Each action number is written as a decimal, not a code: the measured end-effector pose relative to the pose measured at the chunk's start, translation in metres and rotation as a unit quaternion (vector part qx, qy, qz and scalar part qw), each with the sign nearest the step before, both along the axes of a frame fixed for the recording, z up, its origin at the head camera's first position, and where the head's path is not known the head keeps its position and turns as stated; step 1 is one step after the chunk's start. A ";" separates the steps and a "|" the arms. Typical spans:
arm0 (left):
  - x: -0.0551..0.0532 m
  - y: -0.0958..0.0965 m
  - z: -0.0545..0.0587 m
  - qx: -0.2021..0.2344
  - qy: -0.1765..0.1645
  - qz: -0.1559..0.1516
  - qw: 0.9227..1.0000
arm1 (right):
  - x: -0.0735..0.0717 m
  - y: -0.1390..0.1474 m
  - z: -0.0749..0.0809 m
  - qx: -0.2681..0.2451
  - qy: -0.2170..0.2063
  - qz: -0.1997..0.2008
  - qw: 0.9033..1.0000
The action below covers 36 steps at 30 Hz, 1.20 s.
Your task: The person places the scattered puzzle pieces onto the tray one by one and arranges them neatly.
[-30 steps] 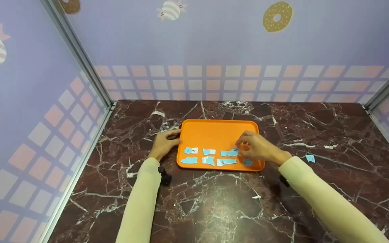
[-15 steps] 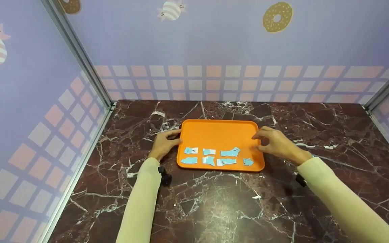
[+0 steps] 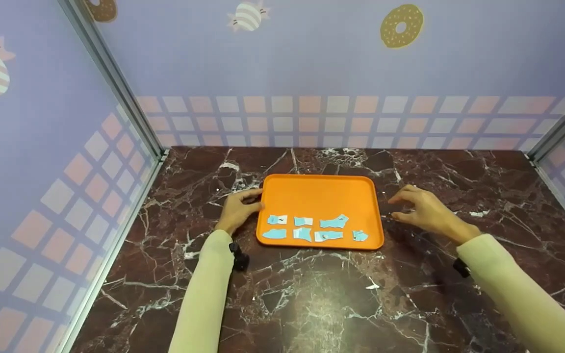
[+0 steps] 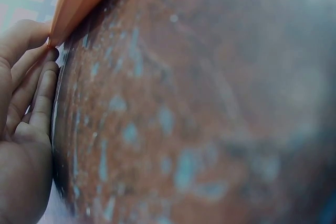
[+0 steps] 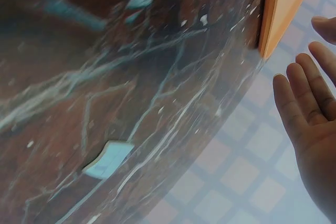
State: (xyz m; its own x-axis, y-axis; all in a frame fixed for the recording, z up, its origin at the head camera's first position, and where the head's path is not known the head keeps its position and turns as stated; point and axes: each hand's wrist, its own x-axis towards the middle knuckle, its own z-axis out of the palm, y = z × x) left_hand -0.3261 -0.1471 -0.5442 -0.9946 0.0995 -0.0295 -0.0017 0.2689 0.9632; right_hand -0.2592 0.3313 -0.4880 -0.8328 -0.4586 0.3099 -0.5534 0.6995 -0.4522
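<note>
An orange tray (image 3: 319,193) lies on the marble tabletop, with several jagged blue-and-white flat pieces in two rows across its near half. Among them are a blue piece (image 3: 274,234) at the lower left, a longer piece (image 3: 334,221) in the upper row and a small one (image 3: 360,236) at the lower right. My left hand (image 3: 237,211) touches the tray's left rim with thumb and fingertips. To the right of the tray, my right hand (image 3: 424,211) hovers over the table, fingers apart and nothing in them. One loose pale-blue piece (image 5: 109,159) lies on the table in the right wrist view; the head view hides it.
Dark red marble (image 3: 312,299) with white veins surrounds the tray. Behind stands a lilac panel (image 3: 302,59) with printed squares, and another panel (image 3: 32,162) closes off the left side. A small white fleck (image 3: 372,286) shows below the tray.
My right hand has moved right, from over the tray's pieces, past its right rim, to over the table. The left hand and the tray have stayed in place.
</note>
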 end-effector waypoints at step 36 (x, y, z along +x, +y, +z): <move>0.001 0.000 0.002 0.010 -0.005 -0.001 1.000 | 0.035 0.093 -0.014 0.019 -0.022 -0.090 0.996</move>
State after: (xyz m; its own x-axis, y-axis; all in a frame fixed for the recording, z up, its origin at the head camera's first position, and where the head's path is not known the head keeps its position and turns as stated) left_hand -0.3248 -0.1467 -0.5427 -0.9940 0.1021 -0.0382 -0.0115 0.2499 0.9682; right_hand -0.2241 0.4240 -0.5022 -0.9148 -0.3118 0.2569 -0.3983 0.8024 -0.4444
